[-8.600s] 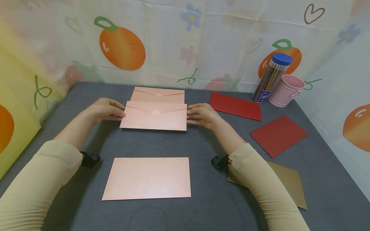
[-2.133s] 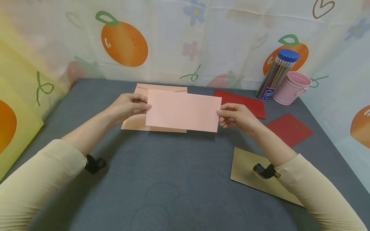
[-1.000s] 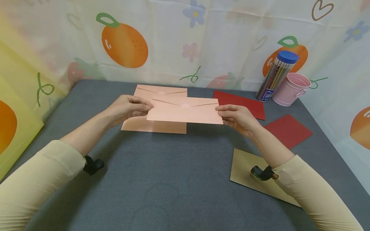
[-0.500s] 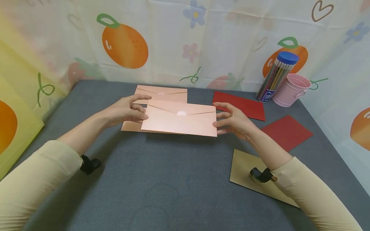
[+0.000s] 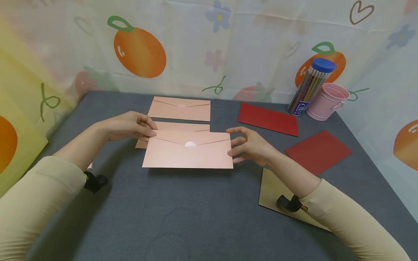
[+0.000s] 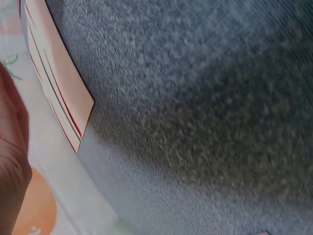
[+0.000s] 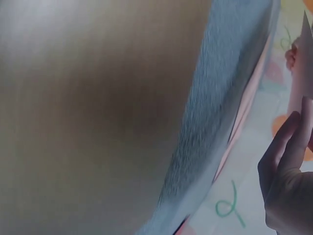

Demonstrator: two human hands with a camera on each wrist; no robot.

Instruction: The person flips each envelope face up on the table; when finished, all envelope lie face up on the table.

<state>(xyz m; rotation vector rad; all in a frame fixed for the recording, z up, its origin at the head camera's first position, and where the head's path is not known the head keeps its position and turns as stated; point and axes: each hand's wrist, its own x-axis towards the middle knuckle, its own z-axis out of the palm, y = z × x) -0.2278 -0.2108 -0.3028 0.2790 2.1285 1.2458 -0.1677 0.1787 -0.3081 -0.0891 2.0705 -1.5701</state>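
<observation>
**Pink envelope held low over the grey table**

A pink paper envelope with a round pale seal (image 5: 187, 154) is pinched at its upper left corner by the left hand (image 5: 125, 125). The right hand (image 5: 249, 146) is kept at its right edge, fingers spread and loosely bent, nothing gripped. No writing can be read on it. Two more pink envelopes (image 5: 179, 108) lie just behind. Bare grey felt table (image 5: 183, 214) is left open in front.

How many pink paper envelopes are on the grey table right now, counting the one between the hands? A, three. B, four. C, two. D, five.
A: the head view shows three, namely the nearest pink paper envelope with a round seal between the hands, a second pink envelope partly under it, and a third pink envelope lying apart, farther back on the grey table.
</observation>
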